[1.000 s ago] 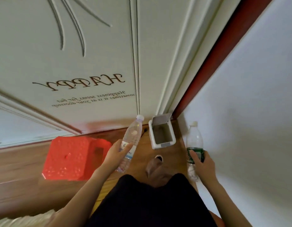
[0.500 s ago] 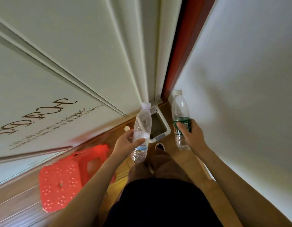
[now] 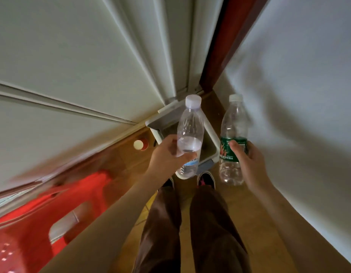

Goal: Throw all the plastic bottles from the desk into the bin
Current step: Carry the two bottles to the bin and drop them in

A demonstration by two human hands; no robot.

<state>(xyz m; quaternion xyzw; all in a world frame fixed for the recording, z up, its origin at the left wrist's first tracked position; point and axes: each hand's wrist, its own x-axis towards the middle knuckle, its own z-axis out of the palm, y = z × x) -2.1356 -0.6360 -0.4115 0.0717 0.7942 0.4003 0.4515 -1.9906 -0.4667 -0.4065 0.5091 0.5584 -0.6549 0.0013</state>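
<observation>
My left hand (image 3: 167, 154) grips a clear plastic bottle with a white cap and a pale blue label (image 3: 190, 127), held upright right over the open white bin (image 3: 211, 134). My right hand (image 3: 249, 162) holds a second clear bottle with a green label (image 3: 233, 123), upright, just to the right of the bin and above the floor. The bin stands on the wooden floor in the corner between the white door and the wall, its lid tipped up at the back. The first bottle hides most of the bin's inside.
A red plastic stool (image 3: 39, 223) stands at the lower left. A small red cup with a white top (image 3: 140, 144) sits on the floor left of the bin. My legs and shoes (image 3: 206, 179) are just before the bin. A white wall (image 3: 298, 95) runs close on the right.
I have stepped closer to the bin. Both hands have risen and moved forward with their bottles; the left bottle is now over the bin's opening.
</observation>
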